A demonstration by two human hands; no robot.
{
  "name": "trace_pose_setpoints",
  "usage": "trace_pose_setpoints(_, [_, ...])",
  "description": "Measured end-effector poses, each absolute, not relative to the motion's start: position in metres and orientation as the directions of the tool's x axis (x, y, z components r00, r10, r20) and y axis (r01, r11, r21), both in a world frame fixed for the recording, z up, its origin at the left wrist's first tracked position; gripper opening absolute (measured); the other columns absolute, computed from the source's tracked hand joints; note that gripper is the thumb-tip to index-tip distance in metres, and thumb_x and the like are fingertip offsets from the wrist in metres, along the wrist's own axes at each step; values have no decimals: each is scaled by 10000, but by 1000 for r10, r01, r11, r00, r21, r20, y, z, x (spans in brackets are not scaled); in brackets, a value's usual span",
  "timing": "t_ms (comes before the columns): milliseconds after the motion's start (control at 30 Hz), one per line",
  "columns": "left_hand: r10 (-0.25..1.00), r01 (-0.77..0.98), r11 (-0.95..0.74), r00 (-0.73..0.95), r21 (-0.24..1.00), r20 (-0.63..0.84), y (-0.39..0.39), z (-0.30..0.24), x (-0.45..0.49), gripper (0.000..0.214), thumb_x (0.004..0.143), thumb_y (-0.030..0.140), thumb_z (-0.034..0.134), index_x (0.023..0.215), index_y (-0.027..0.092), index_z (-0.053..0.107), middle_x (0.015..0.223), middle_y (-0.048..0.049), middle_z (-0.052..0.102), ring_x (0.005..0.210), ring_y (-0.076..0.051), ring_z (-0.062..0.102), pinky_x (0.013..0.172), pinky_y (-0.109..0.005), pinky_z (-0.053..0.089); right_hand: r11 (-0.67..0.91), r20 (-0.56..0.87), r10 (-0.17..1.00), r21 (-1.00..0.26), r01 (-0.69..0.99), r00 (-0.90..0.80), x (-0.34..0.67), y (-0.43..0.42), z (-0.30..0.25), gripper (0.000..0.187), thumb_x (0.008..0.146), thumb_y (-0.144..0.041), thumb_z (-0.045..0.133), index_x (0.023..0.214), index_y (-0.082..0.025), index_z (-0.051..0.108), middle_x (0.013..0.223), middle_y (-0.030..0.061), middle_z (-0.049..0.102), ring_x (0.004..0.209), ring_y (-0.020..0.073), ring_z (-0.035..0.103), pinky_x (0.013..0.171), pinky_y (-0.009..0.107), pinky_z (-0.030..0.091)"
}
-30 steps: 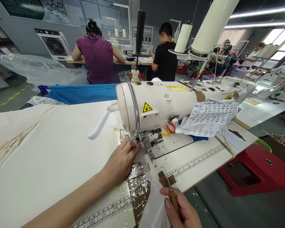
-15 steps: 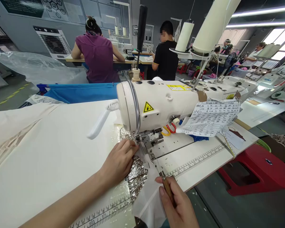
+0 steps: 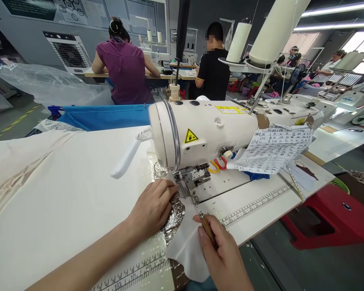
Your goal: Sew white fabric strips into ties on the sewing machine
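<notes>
My left hand (image 3: 153, 208) lies with its fingers curled on a shiny silvery piece of fabric (image 3: 174, 216), pressing it down just left of the presser foot (image 3: 190, 186) of the white sewing machine (image 3: 200, 133). My right hand (image 3: 223, 256) is closed round a wooden-handled awl (image 3: 206, 228). The awl's thin metal tip points up toward the presser foot. A white piece of cloth (image 3: 186, 250) lies under the right hand and hangs over the table's front edge.
A sheet of handwritten notes (image 3: 273, 149) hangs on the machine arm. Large cream cloth (image 3: 57, 182) covers the table to the left. A red stool (image 3: 330, 218) stands at the right. Thread cones (image 3: 271, 34) stand above. Two people work at tables behind.
My right hand has moved up and left with the awl, bringing its tip close to the presser foot. The silvery fabric has bunched under my left hand, and the white cloth has shifted left.
</notes>
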State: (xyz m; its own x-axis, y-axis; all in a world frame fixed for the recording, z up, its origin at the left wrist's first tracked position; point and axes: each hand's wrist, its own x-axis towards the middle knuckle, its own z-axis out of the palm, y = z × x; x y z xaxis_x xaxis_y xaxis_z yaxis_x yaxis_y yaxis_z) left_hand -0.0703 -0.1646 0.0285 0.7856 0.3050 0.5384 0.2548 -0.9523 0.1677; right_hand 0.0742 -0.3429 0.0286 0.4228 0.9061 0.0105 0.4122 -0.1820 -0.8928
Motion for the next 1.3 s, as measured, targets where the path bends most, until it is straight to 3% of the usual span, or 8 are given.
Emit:
trace_pose_setpoints(167, [252, 212, -968, 816, 135, 521, -165, 24, -69, 280, 924, 88, 387, 1126, 124, 578, 1063, -117, 617, 947, -229, 559, 786, -374, 491, -249, -77, 916, -879, 406, 394, 75, -339, 31, 378, 1019, -483, 378, 1175, -252, 634, 727, 4, 576, 575, 180, 487, 530, 262, 378])
trace_pose_setpoints(300, [271, 282, -958, 817, 57, 508, -166, 21, -68, 314, 932, 98, 363, 1158, 98, 581, 1097, -136, 612, 985, -250, 558, 780, -387, 492, -190, -31, 925, -901, 390, 379, 74, -333, 34, 358, 1026, -468, 364, 1136, -250, 626, 933, 46, 665, 807, 219, 611, 715, 291, 449])
trace_pose_setpoints(500, [314, 349, -937, 831, 10, 458, -165, 23, -67, 348, 881, 129, 426, 1183, 83, 594, 1148, -160, 591, 1008, -285, 556, 799, -425, 513, -128, 37, 940, -883, 451, 340, 75, -325, 35, 316, 1028, -415, 369, 1072, -217, 611, 800, 32, 641, 685, 202, 598, 559, 258, 408])
trace_pose_setpoints(667, [326, 370, -928, 848, -29, 418, -164, 29, -65, 334, 882, 129, 431, 1158, 49, 602, 1132, -178, 600, 986, -292, 557, 788, -429, 528, -65, 127, 933, -861, 505, 336, 76, -323, 36, 292, 1035, -393, 384, 1037, -216, 617, 845, 38, 663, 766, 204, 640, 647, 252, 461])
trace_pose_setpoints(900, [299, 309, -949, 827, 59, 477, -165, 29, -65, 305, 899, 99, 421, 1138, 48, 602, 1096, -166, 603, 971, -267, 550, 798, -403, 536, 53, 197, 933, -904, 424, 303, 79, -315, 39, 262, 1024, -347, 445, 1068, -211, 665, 897, 27, 698, 782, 167, 648, 714, 221, 491])
trace_pose_setpoints(1067, [336, 296, -942, 836, 159, 433, -161, 36, -59, 217, 889, 130, 455, 1025, 85, 618, 1001, -150, 600, 896, -250, 547, 770, -396, 538, 155, 234, 955, -919, 363, 183, 67, -303, 59, 249, 1005, -317, 447, 997, -197, 665, 813, 17, 666, 665, 155, 595, 579, 219, 439])
trace_pose_setpoints(1200, [365, 342, -931, 841, 130, 399, -154, 37, -49, 200, 890, 147, 469, 722, 168, 574, 786, -103, 579, 730, -241, 505, 643, -382, 498, 328, 389, 917, -860, 391, 84, 47, -302, 71, 215, 966, -227, 441, 1041, -193, 640, 799, 8, 652, 657, 153, 592, 616, 237, 434])
trace_pose_setpoints(1300, [402, 367, -915, 792, 168, 460, -150, 31, -47, 276, 960, 155, 402, 754, 173, 585, 807, -97, 615, 750, -234, 533, 641, -356, 502, 454, 531, 847, -737, 501, 14, 37, -311, 63, 238, 960, -195, 417, 1115, -209, 598, 860, 20, 662, 681, 166, 612, 644, 253, 450])
